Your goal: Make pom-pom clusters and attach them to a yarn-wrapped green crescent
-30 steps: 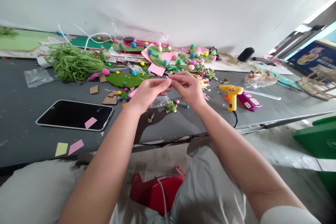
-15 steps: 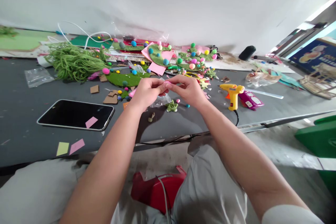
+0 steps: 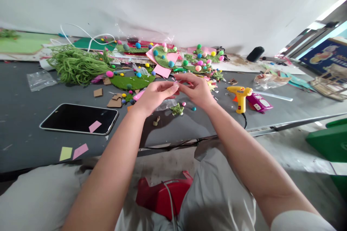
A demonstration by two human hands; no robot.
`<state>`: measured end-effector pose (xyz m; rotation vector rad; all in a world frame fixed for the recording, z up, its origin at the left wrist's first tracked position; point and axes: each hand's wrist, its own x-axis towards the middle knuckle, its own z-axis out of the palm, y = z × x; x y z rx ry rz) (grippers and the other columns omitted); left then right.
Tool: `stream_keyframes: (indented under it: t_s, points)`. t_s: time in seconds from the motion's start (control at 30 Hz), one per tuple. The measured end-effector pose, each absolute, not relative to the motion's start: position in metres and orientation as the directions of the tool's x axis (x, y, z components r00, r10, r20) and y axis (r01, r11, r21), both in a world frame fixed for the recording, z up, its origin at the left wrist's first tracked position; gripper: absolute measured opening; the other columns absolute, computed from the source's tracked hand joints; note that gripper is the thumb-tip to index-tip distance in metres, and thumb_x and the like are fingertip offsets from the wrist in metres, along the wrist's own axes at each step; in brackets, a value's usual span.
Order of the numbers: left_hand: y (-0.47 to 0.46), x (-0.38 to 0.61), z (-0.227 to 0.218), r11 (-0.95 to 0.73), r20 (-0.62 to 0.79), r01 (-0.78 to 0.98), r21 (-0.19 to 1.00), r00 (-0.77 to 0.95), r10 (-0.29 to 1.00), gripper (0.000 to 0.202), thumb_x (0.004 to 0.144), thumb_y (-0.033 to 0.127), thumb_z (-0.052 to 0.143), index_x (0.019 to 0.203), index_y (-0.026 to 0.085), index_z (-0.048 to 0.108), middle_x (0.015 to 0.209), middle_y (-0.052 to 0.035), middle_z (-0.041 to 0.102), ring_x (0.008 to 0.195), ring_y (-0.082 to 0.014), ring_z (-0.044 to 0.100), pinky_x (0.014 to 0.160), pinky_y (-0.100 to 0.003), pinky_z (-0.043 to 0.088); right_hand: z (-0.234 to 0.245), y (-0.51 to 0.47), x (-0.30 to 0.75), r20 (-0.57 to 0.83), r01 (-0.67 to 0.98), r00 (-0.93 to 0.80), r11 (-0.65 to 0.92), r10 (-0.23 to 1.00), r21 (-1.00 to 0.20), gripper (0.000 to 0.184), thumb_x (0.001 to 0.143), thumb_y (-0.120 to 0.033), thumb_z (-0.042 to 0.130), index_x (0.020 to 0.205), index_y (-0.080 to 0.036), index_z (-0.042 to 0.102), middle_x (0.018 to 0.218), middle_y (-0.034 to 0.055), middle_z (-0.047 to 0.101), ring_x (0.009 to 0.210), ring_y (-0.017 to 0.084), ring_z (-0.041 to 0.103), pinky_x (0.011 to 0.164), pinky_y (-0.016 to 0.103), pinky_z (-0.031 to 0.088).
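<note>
Above the grey table, my left hand [image 3: 155,96] and my right hand [image 3: 198,91] meet fingertip to fingertip. Both are closed in a pinch on a small pink piece [image 3: 176,83], mostly hidden by the fingers; its material cannot be made out. Just below them on the table lie a small green fuzzy figure [image 3: 177,109], a pink pom-pom [image 3: 184,104] and a blue pom-pom [image 3: 193,109]. A small beige scrap [image 3: 156,121] rests nearer the front edge. Crumpled clear plastic [image 3: 166,105] shows beneath my left hand.
A yellow glue gun [image 3: 240,97] stands on the right beside a purple packet [image 3: 259,103]. To the left lie a phone [image 3: 78,118] and cardboard pieces [image 3: 115,101]. Behind are a bundle of green fuzzy stems [image 3: 78,64] and green felt [image 3: 127,81] with pom-poms.
My fingers have shifted around the pink piece, and less of it shows now. My right fingers have straightened and reach a little further left over it. The things on the table stay put.
</note>
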<state>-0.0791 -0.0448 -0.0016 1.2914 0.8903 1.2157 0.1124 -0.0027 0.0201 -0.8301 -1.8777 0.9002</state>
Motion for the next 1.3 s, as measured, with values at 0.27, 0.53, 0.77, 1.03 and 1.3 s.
stream_keyframes:
  t_s: [0.27, 0.53, 0.77, 1.03, 1.3]
  points:
    - [-0.041, -0.08, -0.007, -0.202, 0.196, 0.035, 0.979, 0.125, 0.973, 0.045, 0.075, 0.059, 0.086, 0.084, 0.016, 0.079, 0.073, -0.0039, 0.074, 0.07, -0.0171, 0.07, 0.069, -0.028, 0.057, 0.022, -0.005, 0.106, 0.459, 0.305, -0.422, 0.599, 0.782, -0.741, 0.017, 0.093, -0.03, 0.066, 0.085, -0.016, 0.074, 0.085, 0.0036, 0.074, 0.079, 0.016, 0.064, 0.071, 0.03, 0.049]
    - [-0.048, -0.076, 0.001, -0.137, 0.124, 0.052, 0.989, 0.205, 0.971, 0.048, 0.07, 0.048, 0.093, 0.104, 0.017, 0.08, 0.106, -0.0089, 0.081, 0.101, -0.0263, 0.075, 0.091, -0.036, 0.059, 0.019, 0.01, 0.124, 0.466, 0.275, -0.329, 0.556, 0.821, -0.785, 0.025, 0.09, -0.041, 0.075, 0.098, -0.018, 0.079, 0.097, 0.0055, 0.078, 0.087, 0.018, 0.068, 0.077, 0.032, 0.051]
    - [-0.045, -0.079, -0.004, -0.171, 0.156, 0.055, 0.984, 0.207, 0.966, 0.047, 0.074, 0.05, 0.09, 0.106, 0.016, 0.08, 0.101, -0.0081, 0.081, 0.093, -0.0227, 0.074, 0.085, -0.032, 0.058, 0.017, 0.001, 0.111, 0.388, 0.219, -0.462, 0.527, 0.797, -0.821, 0.019, 0.083, -0.036, 0.079, 0.09, -0.018, 0.083, 0.093, 0.0056, 0.078, 0.083, 0.018, 0.069, 0.073, 0.031, 0.055]
    - [-0.044, -0.077, -0.003, -0.231, 0.215, 0.149, 0.961, 0.116, 0.97, 0.041, 0.078, 0.056, 0.085, 0.086, 0.016, 0.079, 0.076, -0.0046, 0.076, 0.072, -0.0183, 0.069, 0.069, -0.029, 0.054, 0.016, 0.01, 0.116, 0.433, 0.224, -0.291, 0.501, 0.853, -0.836, 0.028, 0.084, -0.044, 0.077, 0.081, -0.016, 0.08, 0.078, 0.0039, 0.076, 0.074, 0.017, 0.065, 0.07, 0.031, 0.053]
    - [-0.046, -0.076, -0.002, -0.194, 0.182, 0.045, 0.98, 0.183, 0.966, 0.054, 0.068, 0.047, 0.094, 0.11, 0.016, 0.078, 0.107, -0.0099, 0.08, 0.098, -0.0242, 0.074, 0.085, -0.033, 0.058, 0.014, 0.01, 0.117, 0.322, 0.178, -0.478, 0.449, 0.817, -0.876, 0.038, 0.083, -0.047, 0.081, 0.109, -0.019, 0.082, 0.108, 0.0069, 0.081, 0.093, 0.021, 0.073, 0.085, 0.034, 0.057]
